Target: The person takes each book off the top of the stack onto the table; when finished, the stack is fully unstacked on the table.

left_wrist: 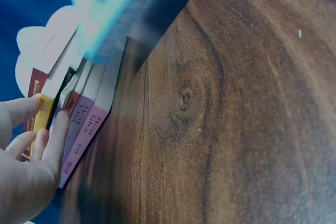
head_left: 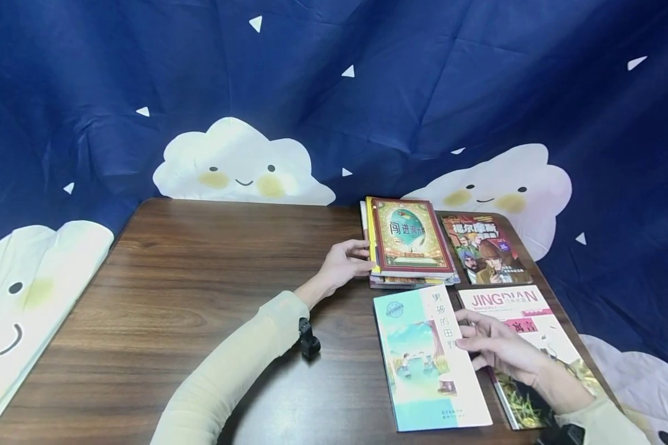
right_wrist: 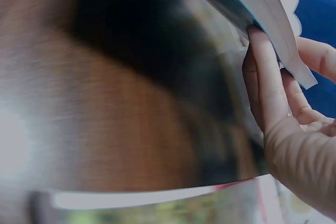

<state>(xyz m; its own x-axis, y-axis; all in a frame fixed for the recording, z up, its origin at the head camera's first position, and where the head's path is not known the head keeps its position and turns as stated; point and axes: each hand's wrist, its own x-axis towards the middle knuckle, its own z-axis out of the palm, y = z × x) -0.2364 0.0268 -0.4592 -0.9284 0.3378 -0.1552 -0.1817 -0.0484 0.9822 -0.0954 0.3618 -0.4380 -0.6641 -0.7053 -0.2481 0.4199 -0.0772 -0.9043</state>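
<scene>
Directions as on a clock face in the head view, 12 o'clock pointing away from the person. The blue-and-white book (head_left: 414, 364) is raised above the table (head_left: 239, 247), its near-side edge pinched by the fingers of the right hand (head_left: 501, 349); from that hand it lies at 9 o'clock. The right hand is the nearer one; the left hand (head_left: 342, 270) is at 10 to 11 o'clock from the book, its fingers spread and touching the spines of the book stack (head_left: 412, 238) without a visible grip. The governing relation, it is judged, is book to stack: the stack lies at 12 o'clock from the held book, close by. Orientation: the book's long axis runs from about 11:30 to 5:30, top end toward the stack, cover up; the stack's long axis is nearly parallel.
</scene>
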